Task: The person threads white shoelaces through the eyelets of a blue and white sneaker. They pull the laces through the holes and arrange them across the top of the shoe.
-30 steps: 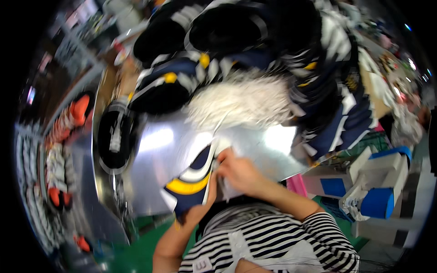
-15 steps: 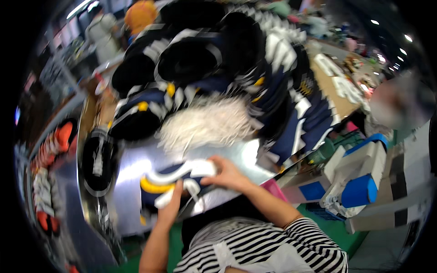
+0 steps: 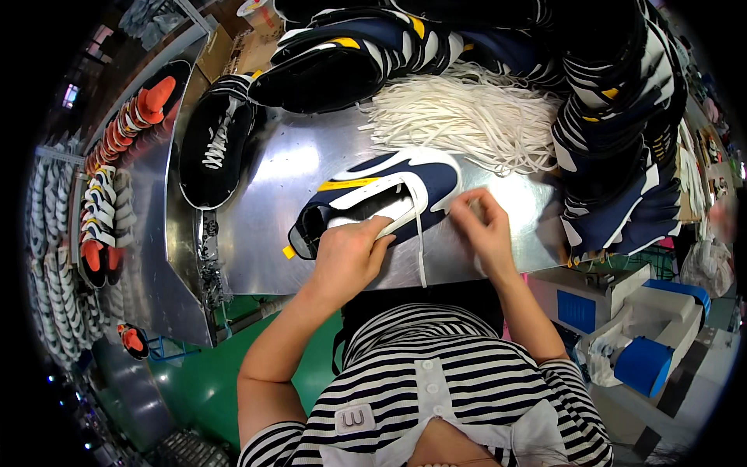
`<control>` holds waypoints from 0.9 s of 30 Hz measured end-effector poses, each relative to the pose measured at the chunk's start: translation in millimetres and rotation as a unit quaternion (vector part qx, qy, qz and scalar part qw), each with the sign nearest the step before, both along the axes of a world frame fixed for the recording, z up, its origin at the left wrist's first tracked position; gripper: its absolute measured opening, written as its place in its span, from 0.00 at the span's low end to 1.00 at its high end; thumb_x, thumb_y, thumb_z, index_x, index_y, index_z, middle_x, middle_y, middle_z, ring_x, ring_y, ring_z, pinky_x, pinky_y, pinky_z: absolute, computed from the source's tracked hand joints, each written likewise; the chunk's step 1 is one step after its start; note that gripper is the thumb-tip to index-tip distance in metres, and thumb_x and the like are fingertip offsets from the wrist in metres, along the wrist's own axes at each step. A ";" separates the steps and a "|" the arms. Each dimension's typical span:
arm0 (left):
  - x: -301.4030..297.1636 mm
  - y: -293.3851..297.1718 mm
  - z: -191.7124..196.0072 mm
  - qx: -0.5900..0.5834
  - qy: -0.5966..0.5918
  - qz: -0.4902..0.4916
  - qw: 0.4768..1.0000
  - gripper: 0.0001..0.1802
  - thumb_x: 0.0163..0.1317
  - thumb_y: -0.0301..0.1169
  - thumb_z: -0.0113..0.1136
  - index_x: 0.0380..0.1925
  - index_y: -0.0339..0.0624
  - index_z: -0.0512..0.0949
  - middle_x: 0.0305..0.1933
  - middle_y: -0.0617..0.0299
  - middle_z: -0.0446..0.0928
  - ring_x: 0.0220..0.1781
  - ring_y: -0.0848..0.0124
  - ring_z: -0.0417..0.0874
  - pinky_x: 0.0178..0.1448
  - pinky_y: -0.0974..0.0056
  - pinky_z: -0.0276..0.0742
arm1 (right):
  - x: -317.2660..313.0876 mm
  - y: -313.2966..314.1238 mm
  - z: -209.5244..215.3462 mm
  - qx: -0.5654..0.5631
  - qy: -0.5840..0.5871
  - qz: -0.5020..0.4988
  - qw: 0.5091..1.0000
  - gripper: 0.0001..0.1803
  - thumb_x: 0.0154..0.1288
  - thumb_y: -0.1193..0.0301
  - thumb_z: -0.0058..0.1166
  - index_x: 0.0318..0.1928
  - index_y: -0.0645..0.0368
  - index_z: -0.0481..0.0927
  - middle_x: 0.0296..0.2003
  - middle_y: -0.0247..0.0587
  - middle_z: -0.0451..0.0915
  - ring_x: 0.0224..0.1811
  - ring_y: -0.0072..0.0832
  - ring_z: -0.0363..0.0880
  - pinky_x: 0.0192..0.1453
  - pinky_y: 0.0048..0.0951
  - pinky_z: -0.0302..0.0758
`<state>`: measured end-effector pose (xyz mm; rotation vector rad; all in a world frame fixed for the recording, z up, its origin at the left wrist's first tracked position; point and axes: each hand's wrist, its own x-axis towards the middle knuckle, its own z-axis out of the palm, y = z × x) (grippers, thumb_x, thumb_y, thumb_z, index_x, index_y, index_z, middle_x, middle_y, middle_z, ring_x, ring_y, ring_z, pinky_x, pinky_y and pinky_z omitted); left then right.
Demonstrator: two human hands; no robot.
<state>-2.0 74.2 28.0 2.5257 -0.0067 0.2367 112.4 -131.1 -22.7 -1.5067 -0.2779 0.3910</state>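
Note:
A navy, white and yellow shoe upper (image 3: 447, 177) rests on the metal tabletop, its toe toward the right and its yellow heel tab toward the left. My left hand (image 3: 350, 253) grips the near side of its opening, fingers closed round the edge. From the white lacing area a white shoelace (image 3: 421, 253) hangs down over the near side onto the table. Beside the toe, my right hand (image 3: 484, 227) is raised with thumb and forefinger pinched together; whatever may be between them is too small to make out.
Behind the upper lies a heap of white laces (image 3: 467, 117). Stacked shoe uppers (image 3: 622, 156) rise at the right, with more at the back. A laced black upper (image 3: 214, 148) lies at the left. A white-and-blue machine (image 3: 622, 327) stands at the lower right.
My view has shifted and sharpened. The upper now shows its opening, with its toe to the right. My left hand has moved to the opening's near edge; my right hand is now apart from the upper.

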 end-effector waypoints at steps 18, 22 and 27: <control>9.4 2.9 18.8 -0.030 0.031 0.024 0.999 0.14 0.60 0.35 0.66 0.43 0.44 0.80 0.26 0.49 0.80 0.30 0.49 0.82 0.35 0.52 0.77 | -70.1 -115.1 56.4 -0.147 0.212 0.260 0.930 0.08 0.63 0.72 0.64 0.42 0.61 0.86 0.26 0.33 0.80 0.29 0.17 0.75 0.35 0.22 0.70; 3.8 -1.7 3.8 0.029 0.151 0.013 0.988 0.17 0.61 0.36 0.66 0.48 0.43 0.79 0.32 0.48 0.82 0.34 0.50 0.84 0.39 0.52 0.77 | -37.5 -57.3 42.3 -0.093 0.022 0.232 0.968 0.08 0.64 0.70 0.64 0.36 0.63 0.83 0.33 0.35 0.78 0.38 0.19 0.74 0.42 0.23 0.69; -0.8 -0.1 9.9 0.031 0.051 -0.031 0.998 0.20 0.63 0.36 0.63 0.50 0.35 0.78 0.45 0.46 0.81 0.44 0.48 0.82 0.47 0.54 0.76 | 0.7 8.4 42.3 -0.029 -0.037 0.146 0.988 0.09 0.65 0.72 0.63 0.39 0.66 0.84 0.35 0.28 0.73 0.34 0.13 0.68 0.37 0.15 0.62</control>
